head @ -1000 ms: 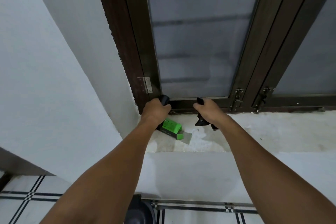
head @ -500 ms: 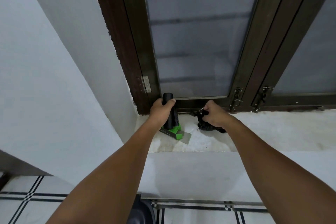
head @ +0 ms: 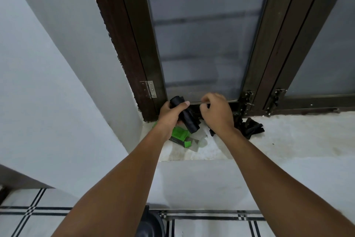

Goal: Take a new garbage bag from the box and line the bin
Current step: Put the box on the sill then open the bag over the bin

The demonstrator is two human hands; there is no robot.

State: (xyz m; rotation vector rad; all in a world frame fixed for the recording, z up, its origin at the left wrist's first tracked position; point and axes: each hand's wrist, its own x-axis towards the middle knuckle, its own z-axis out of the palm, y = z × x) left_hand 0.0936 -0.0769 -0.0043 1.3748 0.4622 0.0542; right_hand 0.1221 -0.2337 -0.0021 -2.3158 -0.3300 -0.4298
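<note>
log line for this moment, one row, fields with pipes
left hand grips bag roll | right hand beside roll, grip unclear | green box open on sill | loose black bag on sill | bin unlined

Two bare forearms, no sleeves in view.

Both arms uncovered from the lower frame edge up to the wrists, with no cuff, watch, band or glove anywhere along them. Left hand (head: 171, 115) bare, thumbnail short and pale, visible on top. Right hand (head: 217, 115) bare too, knuckles facing the camera, no ring on the fingers (head: 206, 100) that show, slightly blurred at the tips.
</note>
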